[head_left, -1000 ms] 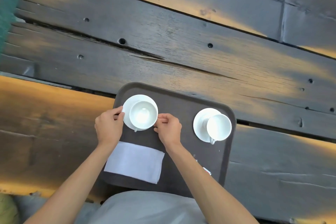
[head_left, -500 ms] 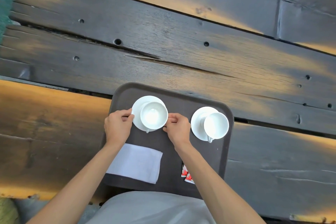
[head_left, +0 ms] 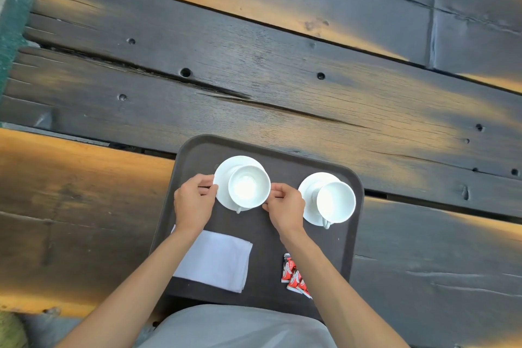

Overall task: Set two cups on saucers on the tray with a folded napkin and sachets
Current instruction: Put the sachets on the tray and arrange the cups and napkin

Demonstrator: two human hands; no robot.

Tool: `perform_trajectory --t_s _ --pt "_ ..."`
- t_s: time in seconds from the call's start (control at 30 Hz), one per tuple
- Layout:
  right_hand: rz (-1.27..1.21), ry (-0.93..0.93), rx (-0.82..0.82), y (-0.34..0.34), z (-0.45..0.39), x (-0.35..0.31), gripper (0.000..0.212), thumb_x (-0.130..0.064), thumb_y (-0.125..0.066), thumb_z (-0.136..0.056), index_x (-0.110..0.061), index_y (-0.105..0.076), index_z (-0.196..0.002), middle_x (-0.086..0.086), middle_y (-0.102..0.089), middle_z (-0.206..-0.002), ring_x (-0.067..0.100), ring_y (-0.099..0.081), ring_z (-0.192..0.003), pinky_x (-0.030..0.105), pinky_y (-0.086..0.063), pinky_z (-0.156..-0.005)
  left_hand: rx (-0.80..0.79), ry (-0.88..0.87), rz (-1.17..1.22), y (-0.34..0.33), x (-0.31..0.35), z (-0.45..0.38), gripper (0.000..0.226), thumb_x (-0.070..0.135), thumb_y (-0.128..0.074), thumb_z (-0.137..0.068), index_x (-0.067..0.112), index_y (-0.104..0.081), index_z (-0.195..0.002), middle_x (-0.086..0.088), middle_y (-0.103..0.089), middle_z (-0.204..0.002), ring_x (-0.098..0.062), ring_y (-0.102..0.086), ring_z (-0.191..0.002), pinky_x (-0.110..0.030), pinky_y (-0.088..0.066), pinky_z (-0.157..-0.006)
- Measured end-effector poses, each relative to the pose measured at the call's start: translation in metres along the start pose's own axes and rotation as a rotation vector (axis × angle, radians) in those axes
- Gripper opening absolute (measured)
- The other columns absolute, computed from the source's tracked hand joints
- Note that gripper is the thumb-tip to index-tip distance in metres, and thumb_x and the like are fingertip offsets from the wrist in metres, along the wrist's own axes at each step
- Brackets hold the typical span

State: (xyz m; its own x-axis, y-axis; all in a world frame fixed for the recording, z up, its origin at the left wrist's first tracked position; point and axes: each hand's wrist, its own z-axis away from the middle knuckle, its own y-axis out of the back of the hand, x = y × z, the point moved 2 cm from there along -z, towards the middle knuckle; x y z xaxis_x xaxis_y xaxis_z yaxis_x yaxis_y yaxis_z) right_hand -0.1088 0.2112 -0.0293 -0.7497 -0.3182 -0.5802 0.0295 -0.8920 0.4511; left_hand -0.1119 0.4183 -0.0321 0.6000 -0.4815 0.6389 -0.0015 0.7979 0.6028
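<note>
A dark brown tray (head_left: 282, 158) lies on the wooden table. On its far left stands a white cup (head_left: 248, 189) on a white saucer (head_left: 226, 175). My left hand (head_left: 193, 202) pinches the saucer's left rim and my right hand (head_left: 285, 210) pinches its right rim. A second white cup (head_left: 336, 202) on its saucer (head_left: 309, 188) stands at the tray's far right, untouched. A folded white napkin (head_left: 217, 260) lies at the near left of the tray. Red and white sachets (head_left: 293, 277) lie at the near right, partly under my right forearm.
The table is made of dark, worn planks (head_left: 254, 79) with cracks and bolt holes. A green edge (head_left: 14, 22) runs along the far left. My grey-clad lap (head_left: 240, 328) sits just below the tray's near edge.
Both hands have slid the left cup and saucer to the right, closer to the second cup. The sachets have come into view beside my right forearm.
</note>
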Motion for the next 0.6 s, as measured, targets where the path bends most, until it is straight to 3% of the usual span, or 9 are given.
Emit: perform_trajectory --t_s 0.1,0.27,0.37,0.43,0.6 --pt "0.078 0.069 0.008 0.001 0.002 -0.003 0.022 -0.005 -0.06 -0.088 -0.025 -0.07 -0.086 -0.007 -0.071 -0.067 -0.002 -0.065 -0.058 0.008 -0.05 -0.055 -0.004 -0.005 0.019 0.0 -0.001 0.0 0.019 0.015 -0.074 -0.09 0.017 -0.074 -0.109 0.01 -0.073 -0.096 0.005 -0.061 -0.077 -0.008 -0.038 -0.063" --pt "0.097 0.088 0.019 0.001 0.004 -0.004 0.024 -0.003 -0.061 -0.086 -0.024 -0.072 -0.089 -0.011 -0.071 -0.066 -0.005 -0.064 -0.06 0.005 -0.046 -0.053 -0.011 -0.002 0.054 0.0 -0.001 0.0 0.02 0.014 -0.074 -0.089 0.018 -0.073 -0.109 0.014 -0.069 -0.092 0.005 -0.062 -0.078 -0.007 -0.04 -0.063" --pt "0.096 0.1 0.031 0.0 0.006 -0.003 0.024 -0.004 -0.06 -0.086 -0.024 -0.073 -0.091 -0.01 -0.072 -0.068 0.001 -0.066 -0.064 0.008 -0.048 -0.058 -0.028 0.0 0.071 0.001 -0.004 -0.001 0.021 0.015 -0.075 -0.089 0.02 -0.073 -0.109 0.014 -0.071 -0.094 0.006 -0.063 -0.079 -0.004 -0.04 -0.063" --pt "0.093 0.103 0.041 0.0 0.007 -0.004 0.023 -0.005 -0.061 -0.088 -0.022 -0.074 -0.095 -0.01 -0.073 -0.073 0.005 -0.069 -0.072 0.018 -0.053 -0.067 -0.044 -0.002 0.068 0.002 -0.005 -0.002 0.022 0.015 -0.075 -0.089 0.02 -0.073 -0.11 0.01 -0.073 -0.097 0.007 -0.063 -0.08 -0.004 -0.041 -0.063" --pt "0.241 0.244 0.013 0.001 0.016 -0.009 0.033 -0.01 -0.069 -0.086 -0.021 -0.065 -0.117 -0.006 -0.065 -0.111 0.005 -0.067 -0.081 0.03 -0.059 -0.081 -0.085 -0.148 -0.041 0.007 0.002 0.0 0.04 0.013 -0.077 -0.086 0.017 -0.068 -0.124 0.002 -0.066 -0.116 -0.009 -0.065 -0.088 -0.017 -0.052 -0.074"
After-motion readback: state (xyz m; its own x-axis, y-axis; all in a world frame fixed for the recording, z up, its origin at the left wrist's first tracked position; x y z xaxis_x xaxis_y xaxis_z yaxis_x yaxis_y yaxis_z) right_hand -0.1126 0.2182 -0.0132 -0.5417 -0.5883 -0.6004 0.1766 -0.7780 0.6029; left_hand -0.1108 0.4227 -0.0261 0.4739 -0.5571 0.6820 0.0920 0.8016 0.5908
